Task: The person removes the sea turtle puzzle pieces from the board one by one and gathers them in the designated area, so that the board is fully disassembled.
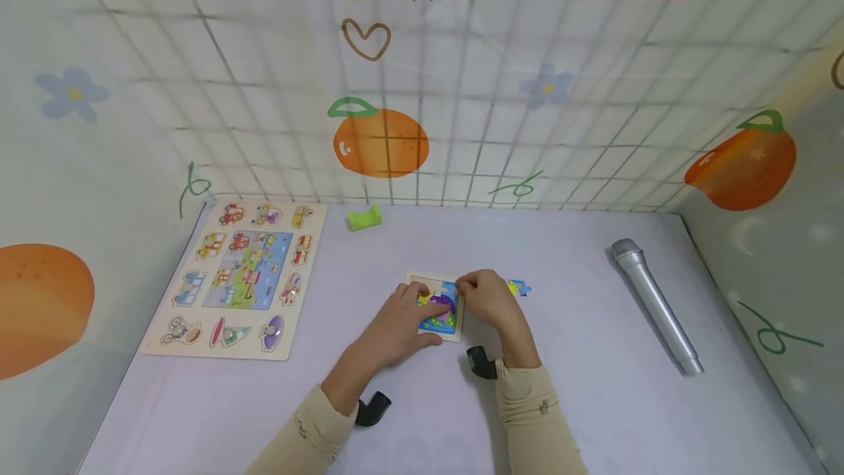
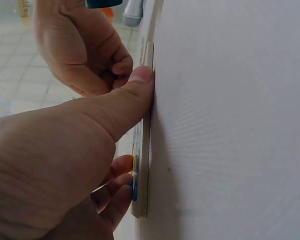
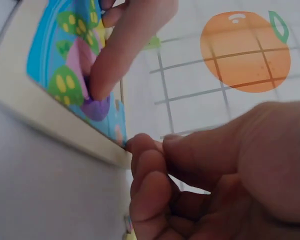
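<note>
A small jigsaw puzzle (image 1: pixel 452 322) in a pale wooden frame (image 3: pixel 65 117) lies on the table, its picture showing purple, pink, green and blue. Over its left part spreads my left hand (image 1: pixel 395 321). The index finger (image 3: pixel 111 65) presses straight on the purple area, while the thumb (image 2: pixel 135 92) lies along the frame's near edge. At the upper right corner, my right hand (image 1: pixel 491 299) pinches a blue puzzle piece (image 3: pixel 121 131) with thumb and index finger; the fingertips hide most of it. Another puzzle piece (image 1: pixel 521 288), blue and yellow, lies just right of that hand.
A wooden peg board (image 1: pixel 150 343) with vehicle pieces lies at the left. Near the back wall is a small green object (image 1: pixel 365 219). A silver toy microphone (image 1: pixel 659 306) lies at the right. Black curved camera mounts (image 1: pixel 373 410) stick out from the wrists.
</note>
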Demonstrator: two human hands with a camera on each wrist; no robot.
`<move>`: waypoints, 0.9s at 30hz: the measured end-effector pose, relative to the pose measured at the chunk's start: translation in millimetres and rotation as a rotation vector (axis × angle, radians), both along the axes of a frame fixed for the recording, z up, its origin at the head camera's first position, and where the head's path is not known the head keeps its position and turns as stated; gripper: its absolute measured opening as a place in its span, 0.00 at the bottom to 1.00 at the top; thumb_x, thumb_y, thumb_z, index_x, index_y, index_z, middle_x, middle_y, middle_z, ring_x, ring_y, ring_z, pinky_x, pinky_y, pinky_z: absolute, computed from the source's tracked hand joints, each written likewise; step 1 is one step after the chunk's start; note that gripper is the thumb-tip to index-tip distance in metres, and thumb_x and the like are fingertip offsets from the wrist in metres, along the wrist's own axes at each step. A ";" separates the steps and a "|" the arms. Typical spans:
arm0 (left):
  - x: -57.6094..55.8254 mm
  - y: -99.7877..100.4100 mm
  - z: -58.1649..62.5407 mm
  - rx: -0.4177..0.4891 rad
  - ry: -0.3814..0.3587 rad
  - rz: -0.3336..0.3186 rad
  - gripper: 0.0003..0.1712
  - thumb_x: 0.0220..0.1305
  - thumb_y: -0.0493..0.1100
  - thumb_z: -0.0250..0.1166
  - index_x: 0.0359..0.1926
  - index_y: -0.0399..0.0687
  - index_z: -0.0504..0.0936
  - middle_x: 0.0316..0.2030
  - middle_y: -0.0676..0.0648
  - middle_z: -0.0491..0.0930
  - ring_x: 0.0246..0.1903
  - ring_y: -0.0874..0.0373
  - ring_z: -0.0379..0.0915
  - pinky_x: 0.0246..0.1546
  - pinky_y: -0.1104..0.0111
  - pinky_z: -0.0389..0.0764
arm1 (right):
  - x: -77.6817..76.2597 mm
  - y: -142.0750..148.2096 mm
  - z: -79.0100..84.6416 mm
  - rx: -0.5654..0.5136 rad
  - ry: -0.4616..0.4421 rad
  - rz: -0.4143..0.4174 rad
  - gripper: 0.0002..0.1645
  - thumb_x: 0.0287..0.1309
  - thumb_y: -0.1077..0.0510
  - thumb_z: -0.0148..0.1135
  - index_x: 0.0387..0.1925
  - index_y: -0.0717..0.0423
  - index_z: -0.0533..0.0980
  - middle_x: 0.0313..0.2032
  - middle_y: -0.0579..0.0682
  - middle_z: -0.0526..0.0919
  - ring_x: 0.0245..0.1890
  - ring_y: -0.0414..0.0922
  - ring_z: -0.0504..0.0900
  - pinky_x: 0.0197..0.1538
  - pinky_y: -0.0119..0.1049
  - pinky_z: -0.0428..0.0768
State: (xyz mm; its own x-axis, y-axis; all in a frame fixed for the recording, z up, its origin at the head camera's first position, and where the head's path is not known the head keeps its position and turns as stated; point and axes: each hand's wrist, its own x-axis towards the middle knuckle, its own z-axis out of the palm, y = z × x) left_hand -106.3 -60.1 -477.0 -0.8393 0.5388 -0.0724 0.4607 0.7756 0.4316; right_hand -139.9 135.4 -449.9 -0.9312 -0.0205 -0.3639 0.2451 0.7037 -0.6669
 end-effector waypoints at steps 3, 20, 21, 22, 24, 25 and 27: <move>0.3 0.1 2.6 0.001 0.002 -0.001 0.32 0.61 0.60 0.73 0.66 0.65 0.80 0.65 0.44 0.69 0.60 0.49 0.64 0.61 0.57 0.73 | -0.7 0.4 0.1 -0.006 -0.006 -0.007 0.18 0.73 0.60 0.52 0.53 0.61 0.84 0.51 0.57 0.85 0.43 0.47 0.77 0.38 0.34 0.74; 1.3 0.4 1.5 -0.002 0.009 0.005 0.32 0.60 0.60 0.73 0.66 0.66 0.80 0.66 0.43 0.69 0.62 0.48 0.63 0.63 0.56 0.73 | -1.4 2.8 -0.6 -0.006 -0.025 -0.051 0.16 0.73 0.58 0.52 0.49 0.58 0.84 0.52 0.57 0.84 0.44 0.49 0.77 0.41 0.38 0.75; 1.1 0.4 1.6 0.000 0.011 0.004 0.32 0.60 0.60 0.73 0.65 0.65 0.80 0.66 0.43 0.69 0.62 0.48 0.63 0.63 0.56 0.73 | -1.4 2.9 -0.2 -0.010 -0.024 -0.056 0.15 0.73 0.58 0.52 0.49 0.57 0.84 0.51 0.57 0.84 0.44 0.49 0.77 0.42 0.38 0.75; 1.1 0.3 1.8 0.004 0.011 0.004 0.32 0.60 0.59 0.73 0.65 0.65 0.81 0.66 0.43 0.69 0.62 0.48 0.64 0.62 0.56 0.73 | -1.5 3.0 -0.2 -0.012 -0.021 -0.060 0.15 0.73 0.58 0.52 0.49 0.57 0.84 0.51 0.56 0.84 0.45 0.49 0.77 0.43 0.39 0.75; 1.0 0.1 2.1 0.007 0.011 0.001 0.32 0.60 0.59 0.73 0.65 0.65 0.81 0.65 0.43 0.69 0.61 0.47 0.64 0.62 0.56 0.73 | -1.3 3.3 -0.2 -0.011 -0.011 -0.060 0.14 0.72 0.56 0.54 0.48 0.56 0.84 0.50 0.55 0.85 0.45 0.49 0.77 0.44 0.39 0.75; 1.0 0.0 2.2 0.006 0.009 0.000 0.32 0.60 0.59 0.73 0.65 0.65 0.81 0.65 0.43 0.69 0.61 0.48 0.64 0.62 0.56 0.73 | -1.3 3.7 -0.7 -0.012 -0.002 -0.056 0.13 0.72 0.56 0.55 0.47 0.56 0.84 0.49 0.55 0.85 0.44 0.49 0.77 0.43 0.38 0.75; 1.1 -0.3 2.3 0.003 0.008 -0.003 0.32 0.60 0.60 0.73 0.65 0.65 0.81 0.65 0.43 0.69 0.61 0.47 0.64 0.63 0.56 0.73 | -1.1 4.2 -1.0 -0.019 0.015 -0.050 0.12 0.70 0.54 0.58 0.45 0.55 0.84 0.46 0.54 0.86 0.42 0.48 0.78 0.41 0.36 0.75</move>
State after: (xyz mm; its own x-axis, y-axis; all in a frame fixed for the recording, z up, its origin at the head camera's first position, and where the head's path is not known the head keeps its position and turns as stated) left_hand -105.2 -60.4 -474.7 -0.8380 0.5418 -0.0644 0.4667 0.7729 0.4298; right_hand -141.0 139.6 -450.9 -0.9368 0.0199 -0.3494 0.2695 0.6779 -0.6840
